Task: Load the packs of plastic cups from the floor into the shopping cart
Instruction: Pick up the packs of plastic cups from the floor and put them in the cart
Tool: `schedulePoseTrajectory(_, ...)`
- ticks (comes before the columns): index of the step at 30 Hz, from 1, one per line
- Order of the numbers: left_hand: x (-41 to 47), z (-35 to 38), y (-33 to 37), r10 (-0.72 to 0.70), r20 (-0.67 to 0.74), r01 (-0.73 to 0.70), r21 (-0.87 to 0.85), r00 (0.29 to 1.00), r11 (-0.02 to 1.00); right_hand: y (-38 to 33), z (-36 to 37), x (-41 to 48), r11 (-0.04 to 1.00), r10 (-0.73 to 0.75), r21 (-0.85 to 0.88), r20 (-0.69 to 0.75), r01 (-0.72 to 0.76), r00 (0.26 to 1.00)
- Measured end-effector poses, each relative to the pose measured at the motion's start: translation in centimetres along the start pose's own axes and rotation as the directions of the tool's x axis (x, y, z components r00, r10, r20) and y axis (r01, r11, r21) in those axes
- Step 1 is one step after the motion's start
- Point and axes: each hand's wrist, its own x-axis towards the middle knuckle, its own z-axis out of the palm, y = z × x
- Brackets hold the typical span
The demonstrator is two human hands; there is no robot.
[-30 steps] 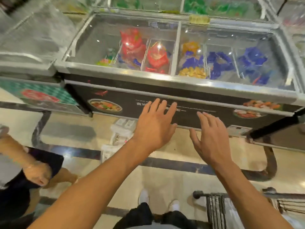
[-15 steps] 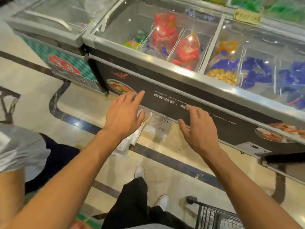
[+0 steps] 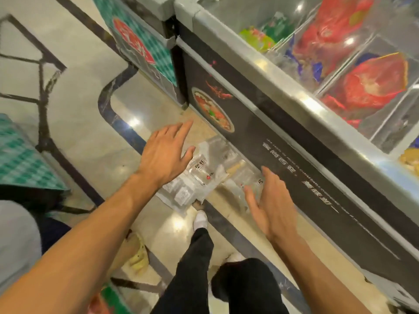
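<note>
Beside the freezer (image 3: 283,141), the left hand (image 3: 164,155) and right hand (image 3: 268,200) are held flat-fingered, grasping nothing, over the cup packs (image 3: 199,177).

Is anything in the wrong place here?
Yes: the packs of cups lie askew on the floor, against the foot of the freezer, not on a shelf. The left hand and right hand hover open above them.

I see a glossy beige floor (image 3: 79,143) with dark stripes (image 3: 127,134) and lamp glare (image 3: 134,121). On the right stands a black glass-topped freezer (image 3: 294,155), with a green-checked freezer (image 3: 158,53) just beside it.
</note>
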Motion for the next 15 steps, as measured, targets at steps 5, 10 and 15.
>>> schedulePoseTrajectory(5,3.6,11.9,-7.7,-0.116,0.032,0.115,0.015,0.993,0.993,2.1,13.3,8.0,0.997,0.027,0.063,0.126,-0.035,0.992)
schedulePoseTrajectory(10,3.8,28.7,-15.2,-0.177,0.134,0.173,0.040,0.975,0.984,5.3,29.3,13.9,0.994,0.050,0.085,0.230,-0.072,0.972)
schedulePoseTrajectory(15,1.5,44.2,-21.0,-0.268,0.273,0.257,0.076,0.924,0.963,8.1,45.4,15.7,0.988,0.073,0.100,0.361,-0.116,0.930)
